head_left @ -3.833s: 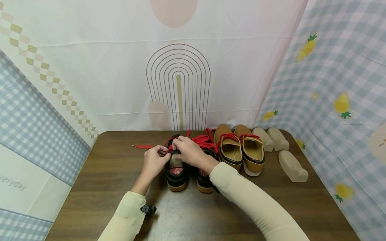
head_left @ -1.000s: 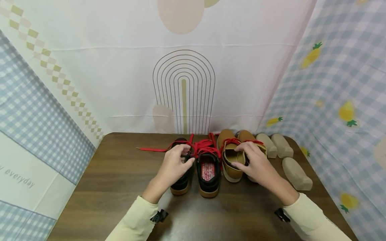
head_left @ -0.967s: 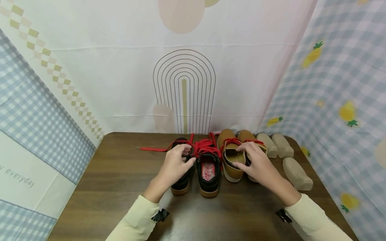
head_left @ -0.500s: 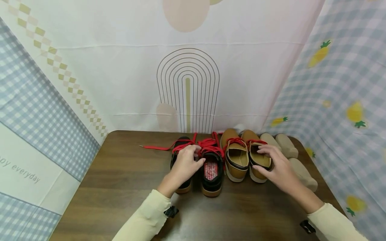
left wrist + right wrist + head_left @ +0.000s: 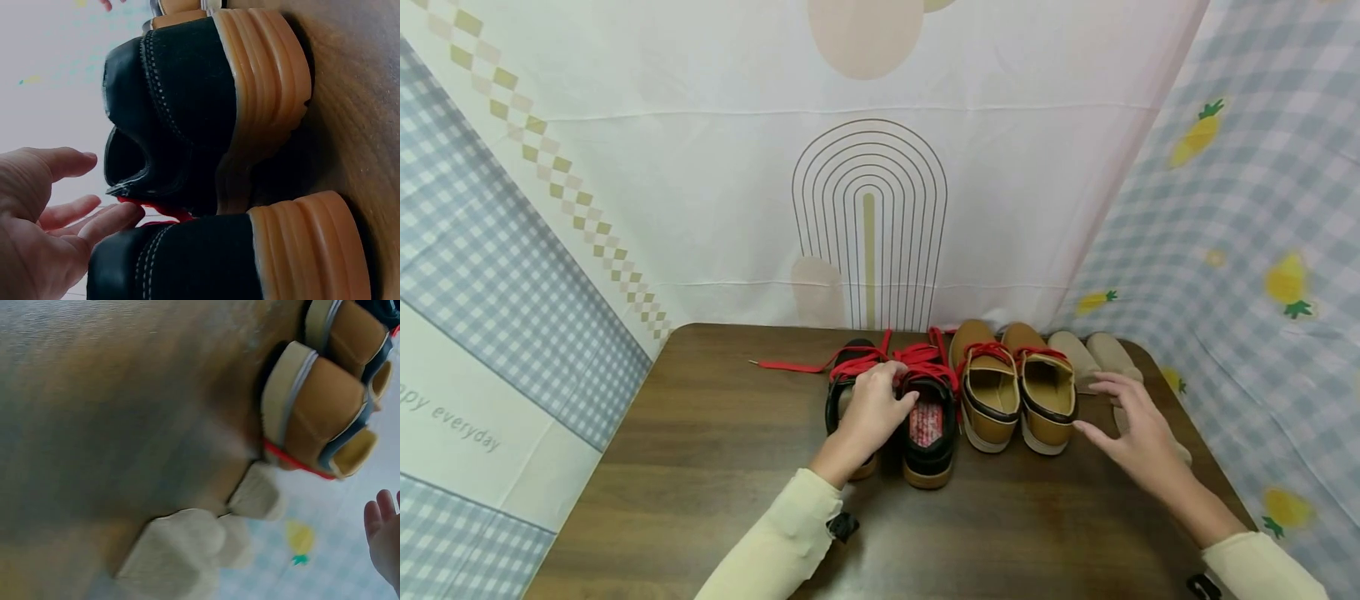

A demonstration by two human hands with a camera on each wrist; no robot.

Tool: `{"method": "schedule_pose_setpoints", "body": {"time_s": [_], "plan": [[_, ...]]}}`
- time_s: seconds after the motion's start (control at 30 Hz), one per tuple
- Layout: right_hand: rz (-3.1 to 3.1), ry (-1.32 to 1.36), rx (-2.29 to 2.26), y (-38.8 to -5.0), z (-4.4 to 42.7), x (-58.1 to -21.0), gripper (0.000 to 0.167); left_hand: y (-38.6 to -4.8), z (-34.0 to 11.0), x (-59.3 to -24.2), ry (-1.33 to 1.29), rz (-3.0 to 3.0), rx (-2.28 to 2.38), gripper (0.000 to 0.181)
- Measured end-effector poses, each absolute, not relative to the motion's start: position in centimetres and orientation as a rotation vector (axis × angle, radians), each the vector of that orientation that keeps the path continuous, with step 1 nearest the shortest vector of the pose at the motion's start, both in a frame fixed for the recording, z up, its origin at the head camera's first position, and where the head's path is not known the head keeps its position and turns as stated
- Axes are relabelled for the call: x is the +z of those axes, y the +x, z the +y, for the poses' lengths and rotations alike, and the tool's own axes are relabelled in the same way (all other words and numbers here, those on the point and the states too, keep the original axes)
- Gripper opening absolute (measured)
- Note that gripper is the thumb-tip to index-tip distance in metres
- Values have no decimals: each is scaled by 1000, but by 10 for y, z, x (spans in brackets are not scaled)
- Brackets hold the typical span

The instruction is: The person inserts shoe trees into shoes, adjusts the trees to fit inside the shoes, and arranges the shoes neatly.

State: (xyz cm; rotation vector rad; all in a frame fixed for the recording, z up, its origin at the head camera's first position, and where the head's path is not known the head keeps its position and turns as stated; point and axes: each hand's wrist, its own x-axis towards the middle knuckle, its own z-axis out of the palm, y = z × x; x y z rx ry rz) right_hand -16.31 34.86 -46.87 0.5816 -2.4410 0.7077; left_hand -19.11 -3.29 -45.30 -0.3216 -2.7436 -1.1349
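As the L hand (image 5: 872, 408) hovers by the left black shoe (image 5: 200, 259), thumb and fingers apart, the empty R hand (image 5: 1138, 437) hangs wide over the nearest beige insert (image 5: 178, 559), table's right — prob. light, stiff, best gripped round its sides — w/ two more inserts (image 5: 1075, 360) behind.

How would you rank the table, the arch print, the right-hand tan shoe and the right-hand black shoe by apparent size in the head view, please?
1. Table
2. Arch print
3. Right-hand tan shoe and right-hand black shoe: they look too alike to rank.
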Motion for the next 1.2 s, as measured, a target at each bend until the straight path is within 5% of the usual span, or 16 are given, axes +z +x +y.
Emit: {"method": "schedule_pose_setpoints", "body": {"time_s": [0.77,1.2], "plan": [[-2503,173,791,-153,416,-509,62,-204,-26,-464,-239,-2789,-1096,17],[-2681,-62,754,-146,437,-524,72,-204,-27,-464,-262,-2761,-1078,11]]}}
